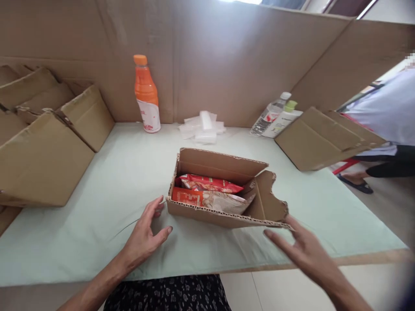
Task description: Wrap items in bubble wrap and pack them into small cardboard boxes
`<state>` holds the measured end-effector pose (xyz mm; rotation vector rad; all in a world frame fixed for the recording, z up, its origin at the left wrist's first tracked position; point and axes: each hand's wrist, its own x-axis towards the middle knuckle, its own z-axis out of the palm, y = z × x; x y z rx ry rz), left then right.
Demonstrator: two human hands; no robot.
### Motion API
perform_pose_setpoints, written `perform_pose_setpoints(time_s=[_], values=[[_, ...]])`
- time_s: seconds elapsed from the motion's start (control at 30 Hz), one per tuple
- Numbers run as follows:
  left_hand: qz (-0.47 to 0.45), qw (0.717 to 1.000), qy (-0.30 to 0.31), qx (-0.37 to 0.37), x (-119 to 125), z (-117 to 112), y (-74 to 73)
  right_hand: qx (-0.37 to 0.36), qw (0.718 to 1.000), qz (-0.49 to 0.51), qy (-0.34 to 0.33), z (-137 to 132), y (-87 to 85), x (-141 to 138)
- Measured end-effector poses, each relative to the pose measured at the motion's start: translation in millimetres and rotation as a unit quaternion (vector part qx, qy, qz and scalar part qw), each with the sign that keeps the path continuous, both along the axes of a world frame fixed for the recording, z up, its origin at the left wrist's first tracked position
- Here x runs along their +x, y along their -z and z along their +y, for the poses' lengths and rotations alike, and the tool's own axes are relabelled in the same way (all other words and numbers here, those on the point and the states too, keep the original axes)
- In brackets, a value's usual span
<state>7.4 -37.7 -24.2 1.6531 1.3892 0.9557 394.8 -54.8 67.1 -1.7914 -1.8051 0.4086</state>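
A small open cardboard box (207, 164) sits in the middle of the pale green table (129, 172). Inside it lie red and orange snack packets (207, 192). My left hand (145, 233) is open, fingers spread, its fingertips right by the box's near left corner. My right hand (301, 248) is open too, fingers stretched toward the box's torn near right flap (270, 203). Neither hand holds anything.
An orange drink bottle (146, 93) stands at the back, next to a pile of white foam pieces (202, 127). Two bottles (275, 115) lean at the back right by a flattened carton (324, 138). Empty cartons (48, 147) are stacked at left. A person sits at far right (382, 112).
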Motion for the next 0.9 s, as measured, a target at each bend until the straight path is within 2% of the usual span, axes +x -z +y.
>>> perform_pose_setpoints(time_s=[0.1, 0.17, 0.23, 0.33, 0.43, 0.53, 0.6, 0.67, 0.77, 0.9], values=[[-0.008, 0.999, 0.041, 0.016, 12, 14, -5.9, -0.076, 0.997, 0.013, -0.013, 7, 40.6, -21], [-0.026, 0.998, 0.044, 0.022, 18, 26, -8.4, -0.097, 0.995, 0.027, -0.015, 22, 53.7, -40], [-0.053, 0.998, 0.004, 0.028, 17, 41, -8.8, -0.106, 0.994, 0.033, -0.022, 47, 57.4, -58], [-0.085, 0.992, -0.082, 0.037, -1, 76, -9.5, -0.093, 0.994, 0.04, -0.043, 105, 55.8, -89], [-0.095, 0.981, -0.159, 0.059, -33, 128, -14.4, -0.053, 0.991, 0.095, -0.072, 177, 58.5, -132], [-0.092, 0.967, -0.223, 0.087, -63, 185, -17.4, -0.002, 0.982, 0.164, -0.093, 242, 71.1, -181], [-0.094, 0.955, -0.263, 0.1, -75, 215, -12.8, 0.014, 0.978, 0.19, -0.09, 270, 83.9, -207], [-0.098, 0.943, -0.298, 0.112, -80, 232, -2.1, 0.022, 0.975, 0.205, -0.085, 283, 97.6, -223], [-0.1, 0.937, -0.315, 0.117, -80, 239, 17.1, 0.03, 0.972, 0.212, -0.094, 282, 113.2, -227], [-0.086, 0.939, -0.317, 0.106, -84, 241, 29.5, 0.035, 0.973, 0.198, -0.115, 273, 117.2, -222]])
